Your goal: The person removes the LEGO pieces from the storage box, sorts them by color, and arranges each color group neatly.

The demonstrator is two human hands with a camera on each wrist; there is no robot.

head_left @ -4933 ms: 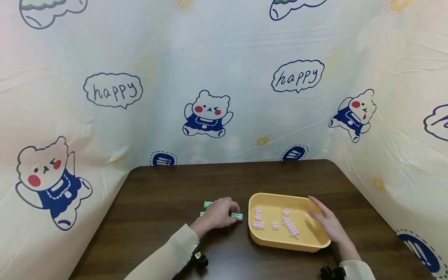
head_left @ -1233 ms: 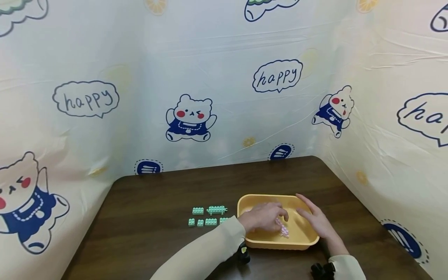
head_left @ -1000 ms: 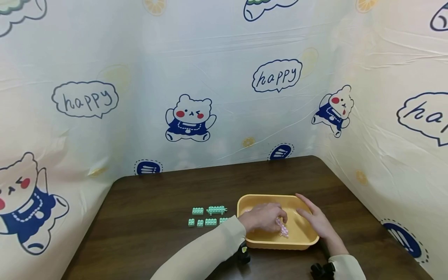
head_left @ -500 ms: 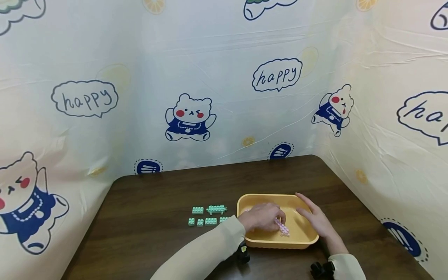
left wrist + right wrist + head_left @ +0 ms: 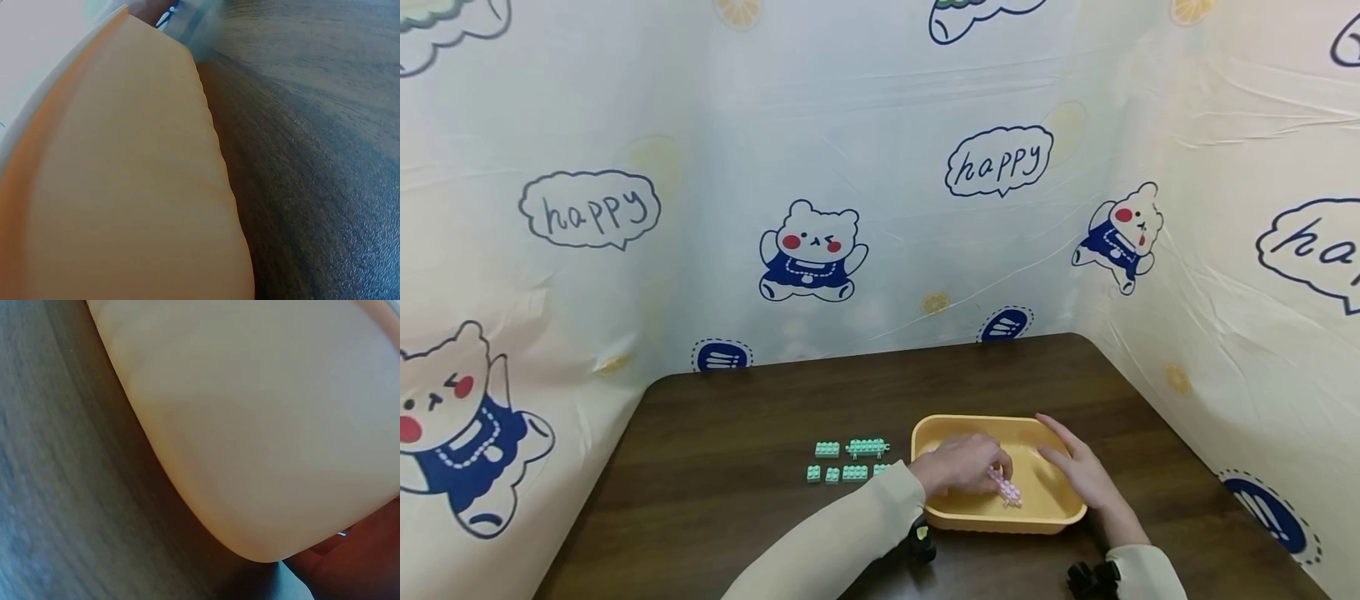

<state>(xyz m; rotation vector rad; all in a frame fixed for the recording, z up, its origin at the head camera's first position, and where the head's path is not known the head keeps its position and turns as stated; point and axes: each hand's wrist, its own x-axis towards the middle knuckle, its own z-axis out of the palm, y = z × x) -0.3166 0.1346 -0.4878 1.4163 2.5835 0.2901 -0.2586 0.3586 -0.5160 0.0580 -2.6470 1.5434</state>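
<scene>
"Looking from the head view, where does the pink brick strip (image 5: 1006,489) lie?"

"Inside the yellow plastic tray (image 5: 1047,492), at about four o'clock from the grip of the left hand (image 5: 968,463). Its upper end runs under the bent fingers."

"Pinched, then?"

"I can't tell. The fingers curl down over that end, but the thumb is hidden, so neither a gap nor a hold shows."

"Its long axis?"

"Slanting, roughly half past ten to half past four, with the free end pointing away from the left palm."

"Which hand is nearer?"

"Left, clearly. The right hand (image 5: 1088,477) is apart, towards three o'clock, its fingers extended at the tray's side, thumb over the rim, and no brick shows in its grip."

"Edges to mind?"

"The tray's near wall comes closest, at six o'clock, just past the free end. The most bare tray floor lies at three o'clock, before the right wall."

"And outside?"

"Mint-green bricks (image 5: 854,473) sit at nine o'clock on the worktop (image 5: 737,458), one partly behind the left sleeve (image 5: 850,525). At twelve, dark wood runs back to the far edge."
</scene>
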